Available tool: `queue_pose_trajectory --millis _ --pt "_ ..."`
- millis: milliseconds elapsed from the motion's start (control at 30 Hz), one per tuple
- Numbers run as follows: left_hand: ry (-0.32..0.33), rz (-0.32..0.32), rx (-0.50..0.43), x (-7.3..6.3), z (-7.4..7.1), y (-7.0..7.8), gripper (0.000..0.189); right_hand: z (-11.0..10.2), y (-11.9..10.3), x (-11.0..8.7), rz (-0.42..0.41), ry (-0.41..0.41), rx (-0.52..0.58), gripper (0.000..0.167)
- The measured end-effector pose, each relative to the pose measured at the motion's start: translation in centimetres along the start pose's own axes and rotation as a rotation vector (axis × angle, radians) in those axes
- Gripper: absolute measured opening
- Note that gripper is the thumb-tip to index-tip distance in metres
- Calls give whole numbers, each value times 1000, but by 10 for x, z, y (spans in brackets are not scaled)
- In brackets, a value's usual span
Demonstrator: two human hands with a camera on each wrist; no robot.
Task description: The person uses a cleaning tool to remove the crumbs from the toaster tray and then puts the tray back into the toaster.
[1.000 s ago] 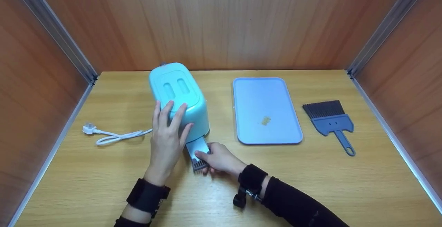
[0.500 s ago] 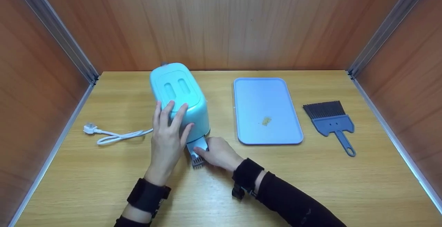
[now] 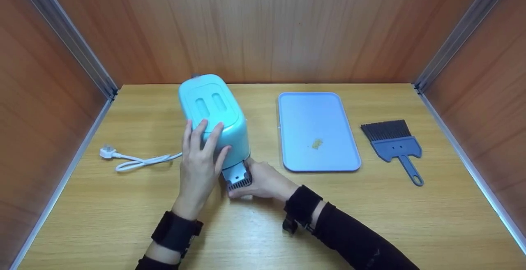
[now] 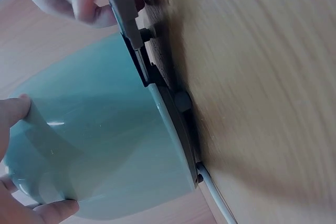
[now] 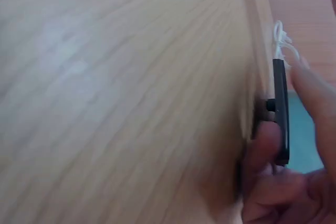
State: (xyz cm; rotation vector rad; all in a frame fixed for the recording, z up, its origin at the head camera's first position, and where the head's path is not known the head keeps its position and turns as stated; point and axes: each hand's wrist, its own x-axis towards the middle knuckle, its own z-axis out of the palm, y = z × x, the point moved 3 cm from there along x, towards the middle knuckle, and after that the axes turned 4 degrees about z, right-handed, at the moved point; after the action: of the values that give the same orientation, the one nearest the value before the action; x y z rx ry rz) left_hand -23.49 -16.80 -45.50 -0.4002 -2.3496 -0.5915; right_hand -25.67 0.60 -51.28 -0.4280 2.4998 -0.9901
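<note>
A turquoise toaster (image 3: 228, 109) with two lengthwise recesses in its lid stands left of centre. My left hand (image 3: 197, 171) rests on its near end, fingers spread over the lid and thumb against the side. From the toaster's base at the near end sticks out a flat tray (image 3: 235, 173) with a dark slotted end. My right hand (image 3: 265, 181) holds that end, thumb at the front and fingers along the right side. In the left wrist view, the tray (image 4: 119, 4) sits low beside the table, with small dark nubs under it. Part of the tray's end is hidden by my right hand.
A blue tray (image 3: 316, 118) with a small heap of yellowish crumbs (image 3: 316, 144) lies to the right. Beyond it is a blue hand brush (image 3: 394, 146) with dark bristles. The toaster's white cord and plug (image 3: 108, 152) lie to the left. Wooden panels (image 3: 263, 27) close in the table.
The flat tray's end has moved in closer to the toaster. My right thumb has shifted from the tray's top to its front end. My left hand has stayed in place.
</note>
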Motion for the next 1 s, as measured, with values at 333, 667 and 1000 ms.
queue_pose_trajectory --millis 333,667,1000 --pt "0 4 -5 0 0 -1 55 1 5 0 -47 43 30 72" --pt "18 21 -2 0 0 -2 56 3 4 1 -84 190 -27 58" --pt "38 32 -4 1 -1 0 56 4 2 4 -105 260 -104 46"
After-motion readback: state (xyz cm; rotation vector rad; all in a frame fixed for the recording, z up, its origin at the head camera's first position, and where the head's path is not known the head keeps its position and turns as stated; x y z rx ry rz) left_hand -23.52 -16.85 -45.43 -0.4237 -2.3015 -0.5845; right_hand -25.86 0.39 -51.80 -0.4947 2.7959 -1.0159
